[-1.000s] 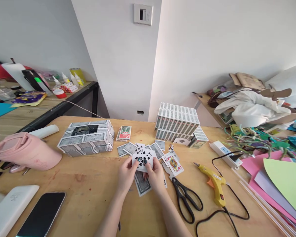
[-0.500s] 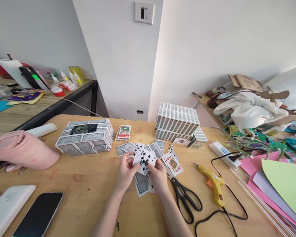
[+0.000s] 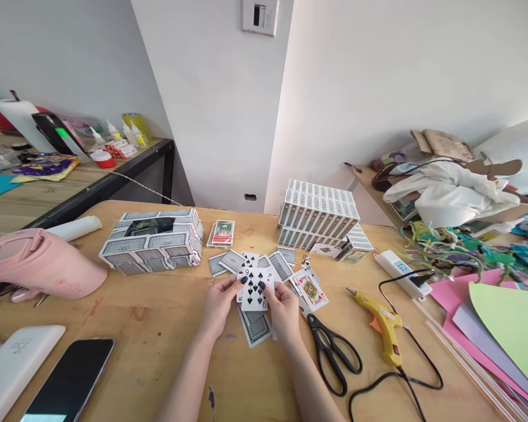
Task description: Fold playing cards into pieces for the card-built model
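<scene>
Between my two hands a nine of spades playing card (image 3: 255, 296) lies face up over a second card that peeks out at its sides. My left hand (image 3: 220, 302) pinches the left edge, thumb on top. On the right edge, my right hand (image 3: 283, 305) grips with its thumb pressed on the face. Loose cards with grey patterned backs (image 3: 256, 333) lie on the table below and behind the hands. A queen or jack of hearts (image 3: 310, 290) rests face up to the right, by the black-handled scissors (image 3: 332, 354).
A box covered in cards (image 3: 152, 246) stands at left, near small card packs (image 3: 222, 233). Stacked card packs (image 3: 317, 214) rise at the back. A yellow glue gun (image 3: 382, 325) with its cord lies right, by a power strip (image 3: 400, 274). A phone (image 3: 68, 381) is front left.
The cards between my hands have turned from a skewed overlap to nearly upright and aligned, nine of spades on top. My head view has shifted slightly.
</scene>
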The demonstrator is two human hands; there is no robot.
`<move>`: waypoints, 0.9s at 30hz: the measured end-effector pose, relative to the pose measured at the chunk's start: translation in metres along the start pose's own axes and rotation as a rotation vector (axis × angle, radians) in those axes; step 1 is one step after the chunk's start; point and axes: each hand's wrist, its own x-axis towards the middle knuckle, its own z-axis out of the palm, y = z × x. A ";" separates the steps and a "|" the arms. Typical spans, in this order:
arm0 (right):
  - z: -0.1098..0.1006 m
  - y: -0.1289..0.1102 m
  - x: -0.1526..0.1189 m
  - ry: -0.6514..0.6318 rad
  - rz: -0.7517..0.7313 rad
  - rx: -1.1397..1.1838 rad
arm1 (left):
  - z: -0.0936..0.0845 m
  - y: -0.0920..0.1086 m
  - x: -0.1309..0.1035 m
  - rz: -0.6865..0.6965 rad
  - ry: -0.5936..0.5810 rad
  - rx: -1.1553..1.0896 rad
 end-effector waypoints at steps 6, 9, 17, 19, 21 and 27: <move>-0.001 -0.005 -0.002 -0.001 -0.020 -0.111 | -0.004 0.002 -0.001 -0.057 -0.036 0.015; -0.002 -0.004 -0.001 0.002 -0.021 -0.160 | -0.004 0.002 0.000 -0.050 -0.022 0.042; -0.005 0.001 0.002 -0.024 0.000 -0.124 | -0.006 -0.002 0.003 -0.008 -0.045 0.069; -0.005 0.000 0.002 -0.045 0.010 -0.086 | -0.006 -0.003 0.003 -0.010 -0.050 0.067; -0.006 -0.002 0.001 -0.078 0.029 -0.045 | -0.006 -0.002 0.003 -0.015 -0.060 0.059; -0.006 -0.002 0.001 -0.096 0.057 -0.028 | -0.005 -0.001 0.003 -0.023 -0.057 0.031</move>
